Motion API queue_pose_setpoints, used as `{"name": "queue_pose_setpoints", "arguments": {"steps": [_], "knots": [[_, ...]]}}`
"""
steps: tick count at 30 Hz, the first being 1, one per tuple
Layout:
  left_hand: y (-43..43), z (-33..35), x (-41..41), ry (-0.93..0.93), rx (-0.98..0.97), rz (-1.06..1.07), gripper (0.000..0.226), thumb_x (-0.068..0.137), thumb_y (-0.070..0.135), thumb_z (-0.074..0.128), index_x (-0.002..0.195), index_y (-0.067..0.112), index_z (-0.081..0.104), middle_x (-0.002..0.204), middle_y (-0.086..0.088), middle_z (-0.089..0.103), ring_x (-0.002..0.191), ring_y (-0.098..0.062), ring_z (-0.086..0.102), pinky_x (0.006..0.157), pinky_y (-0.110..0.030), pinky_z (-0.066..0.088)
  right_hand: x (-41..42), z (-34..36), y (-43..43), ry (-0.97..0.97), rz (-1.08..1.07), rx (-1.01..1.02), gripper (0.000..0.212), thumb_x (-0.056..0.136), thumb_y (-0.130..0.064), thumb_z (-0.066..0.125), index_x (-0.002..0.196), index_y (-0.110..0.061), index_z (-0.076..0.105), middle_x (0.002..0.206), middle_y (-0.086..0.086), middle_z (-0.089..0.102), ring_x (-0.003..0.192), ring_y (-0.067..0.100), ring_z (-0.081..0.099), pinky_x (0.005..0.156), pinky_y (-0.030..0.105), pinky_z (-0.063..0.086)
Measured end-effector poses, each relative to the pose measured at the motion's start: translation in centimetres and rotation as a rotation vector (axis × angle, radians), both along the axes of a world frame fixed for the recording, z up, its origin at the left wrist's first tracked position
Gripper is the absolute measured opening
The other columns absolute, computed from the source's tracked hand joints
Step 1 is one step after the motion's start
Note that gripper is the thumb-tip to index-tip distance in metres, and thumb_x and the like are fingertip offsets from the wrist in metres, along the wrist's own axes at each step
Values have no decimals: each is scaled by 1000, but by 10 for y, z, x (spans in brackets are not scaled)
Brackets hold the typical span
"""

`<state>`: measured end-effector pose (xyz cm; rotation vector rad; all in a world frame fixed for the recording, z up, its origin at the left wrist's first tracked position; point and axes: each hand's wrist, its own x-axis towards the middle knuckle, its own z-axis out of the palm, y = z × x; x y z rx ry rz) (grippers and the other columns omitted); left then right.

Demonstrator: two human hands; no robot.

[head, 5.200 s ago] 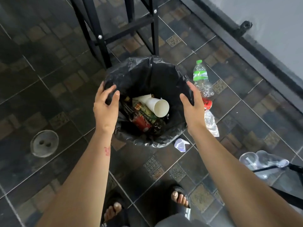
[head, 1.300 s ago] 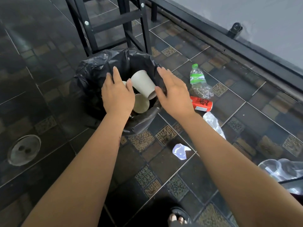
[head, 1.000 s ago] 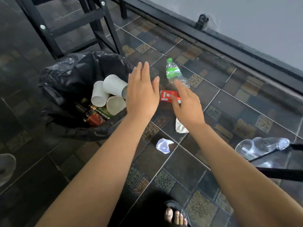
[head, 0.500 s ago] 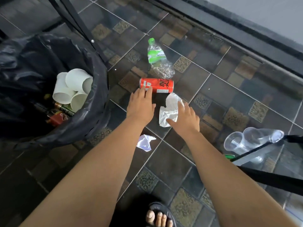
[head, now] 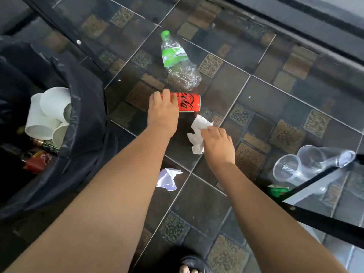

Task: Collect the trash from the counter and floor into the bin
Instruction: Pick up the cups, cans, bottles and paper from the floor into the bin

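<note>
A bin lined with a black bag (head: 86,123) stands at the left, holding white paper cups (head: 47,113) and bottles. On the dark tiled floor lies a red soda can (head: 189,102); my left hand (head: 162,113) curls its fingers over the can's left end. My right hand (head: 217,143) grips a crumpled white tissue (head: 199,133) just below the can. A crushed clear bottle with a green label (head: 177,62) lies beyond the can. A small crumpled white paper (head: 168,179) lies between my forearms.
Clear plastic cups (head: 307,164) lie on the floor at the right, next to a green wrapper (head: 277,191) and a black metal frame (head: 323,219). Another black frame leg (head: 65,34) stands behind the bin. A wall base runs along the top right. My sandalled foot (head: 189,267) is at the bottom.
Both hands left the bin and dropped to the floor on its right. My left hand has closed over the can and my right hand has gathered up the tissue.
</note>
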<state>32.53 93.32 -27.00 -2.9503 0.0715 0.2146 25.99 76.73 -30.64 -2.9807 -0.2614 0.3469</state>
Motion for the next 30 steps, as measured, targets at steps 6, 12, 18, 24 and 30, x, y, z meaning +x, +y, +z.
{"name": "queue_pose_setpoints", "arguments": {"steps": [6,12,18,24,30], "knots": [[7,-5,-13,140,-87,95,77,80,32,76,140,11,33,149,-16,38,140,-35,31,117,-49,21,-9,9,-7,91,-127,51,52,82,5,63,129,-12,49,128,8,50,117,27,43,88,37,49],[16,13,-44,30,-409,256,68,85,31,72,137,10,35,135,-18,47,122,-35,46,95,-44,45,-16,31,-12,-18,-275,180,41,86,9,54,123,-8,56,120,13,59,111,32,48,84,42,48],[20,73,-56,-270,-749,294,71,87,41,66,145,18,32,128,-13,43,110,-30,55,85,-35,50,0,72,10,-229,-321,377,27,86,6,48,108,-4,61,108,19,62,103,40,51,76,39,39],[42,140,-72,-609,-947,289,76,90,42,63,151,17,26,135,-10,41,115,-22,55,87,-30,52,27,135,67,-361,-333,642,24,90,-4,45,107,-9,62,104,12,67,98,36,56,73,37,42],[111,175,-93,-896,-866,381,75,93,41,57,154,16,20,139,-11,40,116,-22,52,88,-27,49,34,198,155,-458,-174,933,28,90,-3,47,113,-9,63,111,5,68,102,26,59,78,29,42]]}}
